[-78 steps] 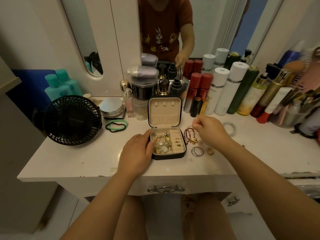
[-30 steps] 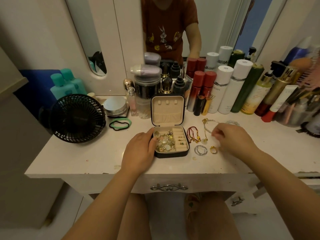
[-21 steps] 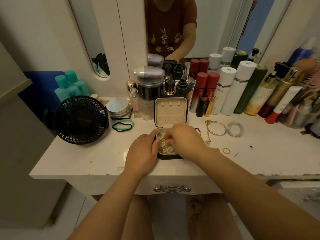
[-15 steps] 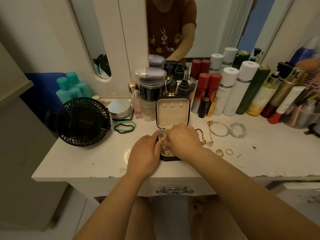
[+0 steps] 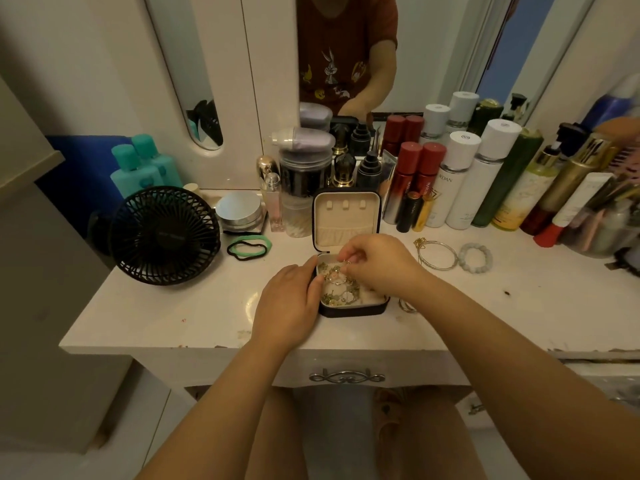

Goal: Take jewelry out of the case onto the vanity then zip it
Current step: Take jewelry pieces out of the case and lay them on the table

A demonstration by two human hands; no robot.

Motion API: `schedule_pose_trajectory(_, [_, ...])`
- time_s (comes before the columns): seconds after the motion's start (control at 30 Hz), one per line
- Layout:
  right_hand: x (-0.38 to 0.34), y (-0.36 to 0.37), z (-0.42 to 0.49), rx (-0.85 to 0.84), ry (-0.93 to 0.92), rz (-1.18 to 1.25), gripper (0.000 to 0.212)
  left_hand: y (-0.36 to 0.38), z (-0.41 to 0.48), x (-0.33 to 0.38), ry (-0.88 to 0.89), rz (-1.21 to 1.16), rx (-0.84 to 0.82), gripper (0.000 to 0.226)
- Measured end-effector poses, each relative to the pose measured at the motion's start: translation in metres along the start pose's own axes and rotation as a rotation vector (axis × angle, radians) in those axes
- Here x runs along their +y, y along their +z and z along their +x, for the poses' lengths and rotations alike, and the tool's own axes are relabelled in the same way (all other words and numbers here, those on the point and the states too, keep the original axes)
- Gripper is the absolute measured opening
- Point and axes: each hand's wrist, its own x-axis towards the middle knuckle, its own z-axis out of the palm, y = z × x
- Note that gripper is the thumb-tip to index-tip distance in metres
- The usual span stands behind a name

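case (image 5: 349, 308) open near the front edge of the vanity (image 5: 173, 317), at its middle, lid upright on the far side. left hand (image 5: 289, 304) lies against the case's left wall, fingers curled loosely on it, steadying. right hand (image 5: 375, 263) reaches in from the right, fingertips (image 5: 346, 263) pinched on something small at the tray's far left part; which piece, cannot tell. jewelry tangle (image 5: 337, 287) lies directly under and just nearer than those fingertips. bangle (image 5: 437, 253) and bead bracelet (image 5: 476, 257) are already out, to the right. likely next: lift, carry rightward.
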Motion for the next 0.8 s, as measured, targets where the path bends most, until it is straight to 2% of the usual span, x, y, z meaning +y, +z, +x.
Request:
schedule_pose_trajectory(0.13, [0.013,-0.016,-0.007,-0.045,0.095,0.267,0.014,-0.001,-0.001,0.001,0.001,0.013,-0.004,0.045])
schedule_pose_trajectory(0.2, [0.023,-0.025,-0.011,-0.056,0.149,0.312,0.013,0.0,-0.001,0.001,-0.001,0.02,-0.006,0.041])
schedule_pose_trajectory(0.37, [0.061,-0.055,-0.027,0.016,0.314,0.299,0.008,0.001,-0.001,-0.001,0.004,0.046,-0.019,0.048])
schedule_pose_trajectory(0.5, [0.094,-0.08,-0.046,0.043,0.422,0.315,0.005,0.003,0.0,-0.002,-0.01,0.049,-0.022,0.042])
schedule_pose_trajectory(0.8, [0.128,-0.077,-0.067,-0.054,0.476,0.212,0.003,0.003,0.002,-0.002,-0.002,0.069,-0.049,0.055])
